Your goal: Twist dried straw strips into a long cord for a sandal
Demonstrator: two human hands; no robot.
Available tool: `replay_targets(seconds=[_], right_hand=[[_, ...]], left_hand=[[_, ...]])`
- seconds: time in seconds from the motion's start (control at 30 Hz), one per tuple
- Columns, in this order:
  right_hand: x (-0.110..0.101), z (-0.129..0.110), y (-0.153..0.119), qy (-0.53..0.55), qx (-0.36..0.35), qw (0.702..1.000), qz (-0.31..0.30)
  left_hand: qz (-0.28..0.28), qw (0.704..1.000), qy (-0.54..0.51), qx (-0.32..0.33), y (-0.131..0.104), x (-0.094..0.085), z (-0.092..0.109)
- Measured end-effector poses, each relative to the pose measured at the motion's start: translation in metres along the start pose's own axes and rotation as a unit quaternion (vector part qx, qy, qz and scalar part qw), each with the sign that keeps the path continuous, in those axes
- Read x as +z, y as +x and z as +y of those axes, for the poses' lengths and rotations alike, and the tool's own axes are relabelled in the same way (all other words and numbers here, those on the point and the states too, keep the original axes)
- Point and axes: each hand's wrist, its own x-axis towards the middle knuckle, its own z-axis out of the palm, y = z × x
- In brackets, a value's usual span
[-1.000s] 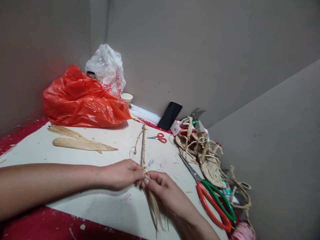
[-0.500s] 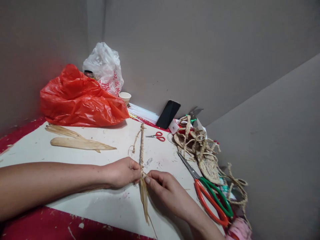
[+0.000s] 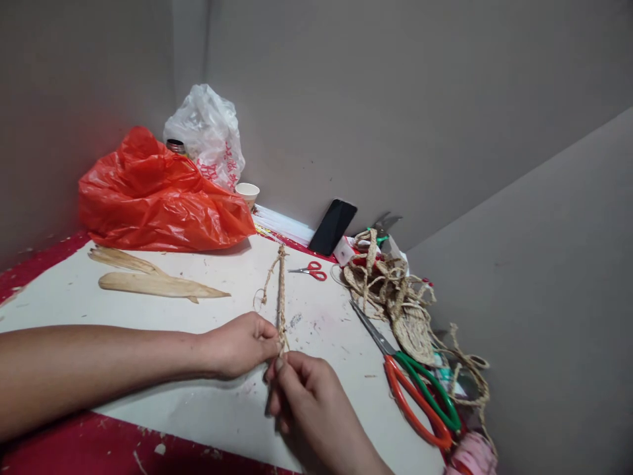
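Observation:
A thin braided straw cord (image 3: 281, 290) runs from the back of the white board toward me, with a loose side strand near its far end. My left hand (image 3: 247, 343) pinches the cord's near end between thumb and fingers. Just below, my right hand (image 3: 311, 402) is closed on the husk strip at that same end; its fingers and palm hide most of the strip. To the left lie two flat dry husk leaves (image 3: 158, 285), apart from both hands. Small red-handled scissors (image 3: 312, 270) rest right of the cord's far part.
Large scissors (image 3: 405, 376) with red and green handles lie at the right, beside a heap of braided straw (image 3: 408, 310). At the back are a red plastic bag (image 3: 158, 204), a clear bag (image 3: 208, 132), a paper cup (image 3: 248, 192) and a phone (image 3: 333, 226) leaning on the wall.
My right hand has moved slightly left and toward me, closing over the husk strip that hung free below the cord. My left hand has stayed nearly still.

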Motion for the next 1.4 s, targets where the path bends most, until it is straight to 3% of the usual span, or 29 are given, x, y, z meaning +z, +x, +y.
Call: replay_targets(seconds=[0.07, 0.17, 0.33, 0.5, 0.63, 0.7, 0.8, 0.83, 0.93, 1.03, 1.17, 1.4], right_hand=[[0.002, 0.003, -0.001, -0.132, -0.068, 0.988, 0.051], [0.002, 0.005, -0.002, -0.295, -0.123, 0.943, 0.098], [0.007, 0.008, -0.002, -0.370, -0.176, 0.904, 0.120], [0.008, 0.001, -0.019, -0.346, -0.162, 0.924, 0.022], [-0.013, -0.013, -0.037, -0.207, -0.130, 0.967, -0.066], [-0.026, -0.019, -0.034, -0.150, -0.119, 0.981, -0.011], [-0.037, -0.021, -0.013, -0.081, -0.113, 0.981, 0.138], [-0.038, -0.019, -0.005, -0.053, -0.106, 0.982, 0.146], [-0.030, -0.011, 0.011, 0.052, -0.047, 0.997, 0.044], [-0.022, -0.004, 0.015, 0.128, 0.002, 0.990, -0.057], [-0.026, -0.001, 0.015, 0.130, 0.009, 0.989, -0.074], [-0.036, 0.001, 0.021, 0.098, 0.008, 0.984, -0.146]], left_hand=[[0.014, 1.000, 0.000, -0.006, -0.001, 0.000, 0.002], [0.032, 0.999, 0.034, -0.008, -0.002, -0.001, 0.004], [0.015, 0.999, 0.040, -0.012, -0.004, -0.001, 0.003], [0.017, 0.999, 0.031, -0.020, -0.004, 0.000, 0.001], [0.004, 1.000, 0.003, -0.027, -0.004, -0.002, 0.001], [-0.003, 0.999, -0.023, -0.023, -0.004, -0.003, 0.000], [-0.010, 0.997, -0.066, -0.031, -0.004, -0.002, 0.002], [-0.012, 0.996, -0.079, -0.033, -0.004, -0.002, 0.004], [-0.029, 0.993, -0.112, -0.022, -0.005, -0.001, 0.007], [-0.041, 0.993, -0.112, -0.011, -0.006, 0.000, 0.007], [-0.013, 0.997, -0.075, -0.022, -0.006, -0.002, 0.006], [-0.058, 0.997, -0.037, 0.020, -0.003, -0.005, 0.001]])
